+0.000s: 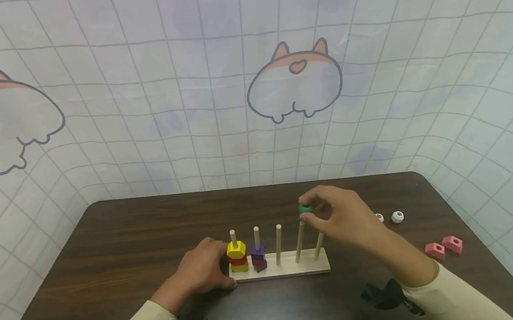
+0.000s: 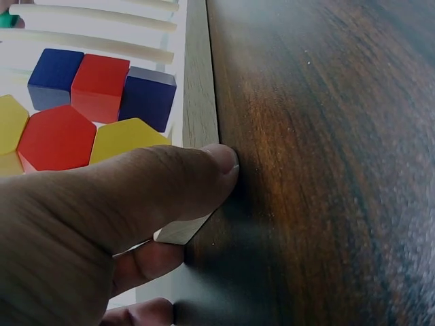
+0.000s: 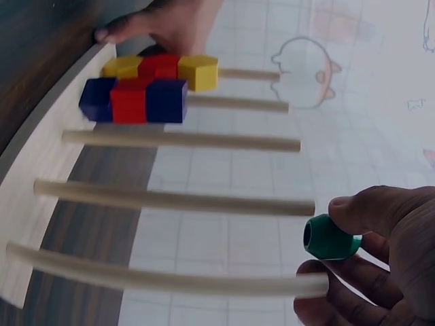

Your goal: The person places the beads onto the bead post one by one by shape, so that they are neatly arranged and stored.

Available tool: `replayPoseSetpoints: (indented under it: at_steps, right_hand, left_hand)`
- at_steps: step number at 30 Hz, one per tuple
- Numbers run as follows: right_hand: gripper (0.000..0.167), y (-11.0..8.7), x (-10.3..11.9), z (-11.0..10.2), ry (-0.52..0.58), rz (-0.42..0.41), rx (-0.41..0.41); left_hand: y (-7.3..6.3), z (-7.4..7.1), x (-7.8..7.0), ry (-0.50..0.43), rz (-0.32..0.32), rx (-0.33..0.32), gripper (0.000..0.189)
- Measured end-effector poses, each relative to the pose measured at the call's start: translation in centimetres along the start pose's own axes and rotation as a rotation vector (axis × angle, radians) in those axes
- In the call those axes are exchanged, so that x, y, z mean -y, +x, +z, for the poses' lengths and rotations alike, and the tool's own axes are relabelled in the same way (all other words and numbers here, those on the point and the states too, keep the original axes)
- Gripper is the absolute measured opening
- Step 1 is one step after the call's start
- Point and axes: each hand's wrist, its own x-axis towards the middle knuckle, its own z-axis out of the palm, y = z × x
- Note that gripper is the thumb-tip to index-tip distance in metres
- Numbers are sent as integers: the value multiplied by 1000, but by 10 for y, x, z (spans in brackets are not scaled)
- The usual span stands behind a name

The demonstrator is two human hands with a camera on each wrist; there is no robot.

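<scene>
A wooden peg stand [image 1: 278,271] with a row of upright pegs lies across the table in the head view. My left hand [image 1: 204,265] grips its left end, the thumb [image 2: 197,170] along the front edge. Yellow and red hexagonal blocks [image 2: 58,139] are threaded on the leftmost peg. Beside them, dark blue and red square blocks [image 3: 132,100] fill the lower part of the second peg. Between thumb and fingers, my right hand [image 1: 343,218] pinches a green bead [image 3: 332,238]. The bead is just above the tip of the fourth peg [image 3: 177,200], its hole facing the peg.
Two white beads [image 1: 397,217] lie on the table right of the stand, one partly hidden by my right hand. Nearer the right edge are two pink blocks [image 1: 453,244] with holes. A white gridded curtain [image 1: 219,153] hangs behind the dark wooden table [image 1: 142,227].
</scene>
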Motion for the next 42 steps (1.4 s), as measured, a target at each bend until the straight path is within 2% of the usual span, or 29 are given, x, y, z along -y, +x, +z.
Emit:
replayPoseSetpoints:
  at_steps: [10, 19, 24, 30, 37, 42]
  right_hand:
    - [27, 1, 15, 12, 40, -25, 34]
    - [26, 0, 22, 22, 66, -80, 4]
    - [26, 0, 24, 27, 98, -77, 1]
    - [25, -1, 28, 34, 86, -75, -1]
    - [28, -4, 30, 46, 50, -14, -2]
    - [34, -8, 27, 56, 75, 42, -16]
  left_hand:
    - [0, -1, -1, -5, -8, 0, 64]
    - [2, 0, 0, -5, -14, 7, 63]
    - [2, 1, -1, -12, -14, 9, 62]
    - [2, 1, -2, -16, -15, 9, 61]
    - [2, 0, -3, -26, -15, 10, 60]
    - [3, 0, -3, -27, -13, 10, 60]
